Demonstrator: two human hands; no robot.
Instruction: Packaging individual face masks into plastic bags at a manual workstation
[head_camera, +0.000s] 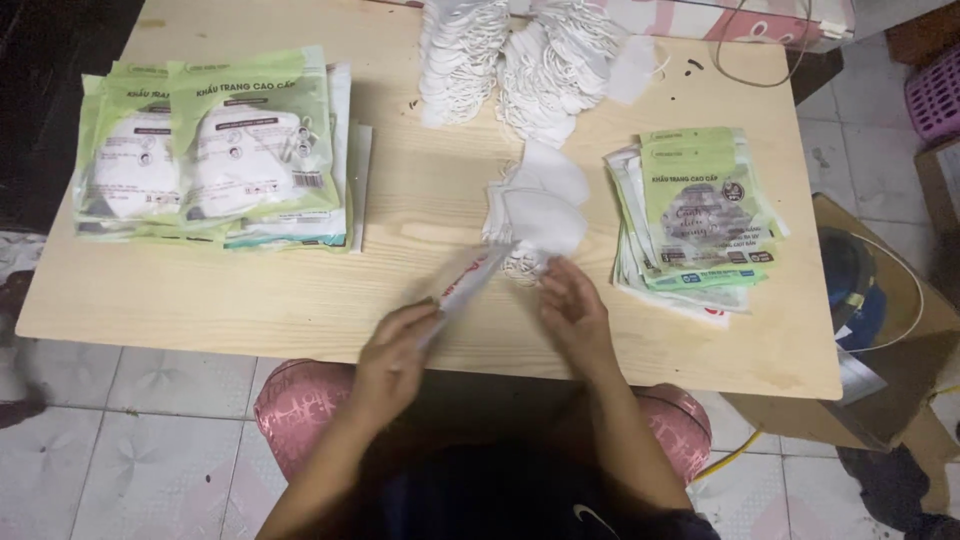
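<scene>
The person sits at a light wood table (300, 290) w/ both hands near the front edge. The left hand (392, 355) is curled shut around the low end of a flat, thin bag (470, 285). The bag is seen edge-on, so it looks like a long strip, white w/ a bit of red, and it slants up and to the right. Its top end touches a small bunch of white face masks (535, 215) in the middle of the table.

The right hand (572, 312) is just right of the bag, close below the masks. Its fingers are bent and pinch at the bottom of the bunch, where the ear loops hang. Can't tell how tight the grip is, bc the pic is blurry there.

At the back of the table lies a big heap of loose white masks (510, 60), well apart from the hands. On the left is a stack of full packs (220, 150), green and see-thru, w/ white masks inside. On the right, near the right hand, is a pile of flat empty bags (695, 215), same green.

The person sits on a pink stool (300, 400). A brown cardboard box (900, 380) stands on the tile floor to the right of the table.
</scene>
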